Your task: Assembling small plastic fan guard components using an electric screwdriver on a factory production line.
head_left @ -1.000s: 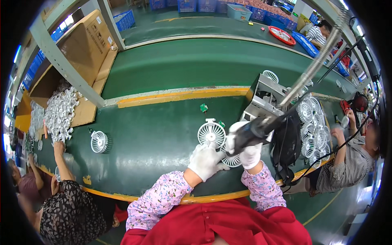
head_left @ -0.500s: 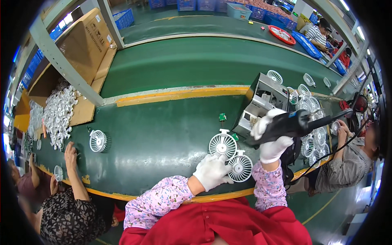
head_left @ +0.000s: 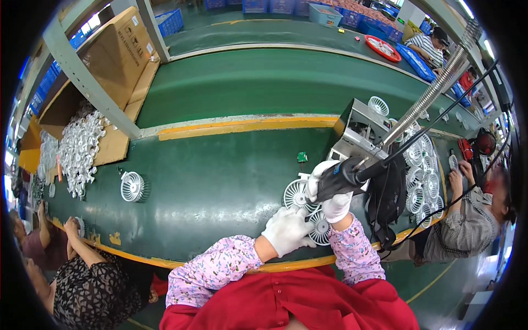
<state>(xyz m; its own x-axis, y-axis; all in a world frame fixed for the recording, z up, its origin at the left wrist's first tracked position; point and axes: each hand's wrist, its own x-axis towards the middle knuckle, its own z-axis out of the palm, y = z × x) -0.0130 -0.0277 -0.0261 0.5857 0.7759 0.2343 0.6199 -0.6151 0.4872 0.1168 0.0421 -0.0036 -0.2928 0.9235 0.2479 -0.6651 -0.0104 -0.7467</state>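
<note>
While the right hand (head_left: 330,199) is wrapped around a black handheld tool (head_left: 335,180), its body slanting toward the far right, the near white fan grille (head_left: 320,226) lies on the tool's near side, just right of the left hand (head_left: 287,230). The left fingers reach its left edge, seemingly nearest; whether they pinch it, I cannot tell.

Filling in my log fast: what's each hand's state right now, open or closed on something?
Left hand: at the rim of the lower white fan guard; whether it grips cannot be told.
Right hand: closed around the black handheld tool.
</note>
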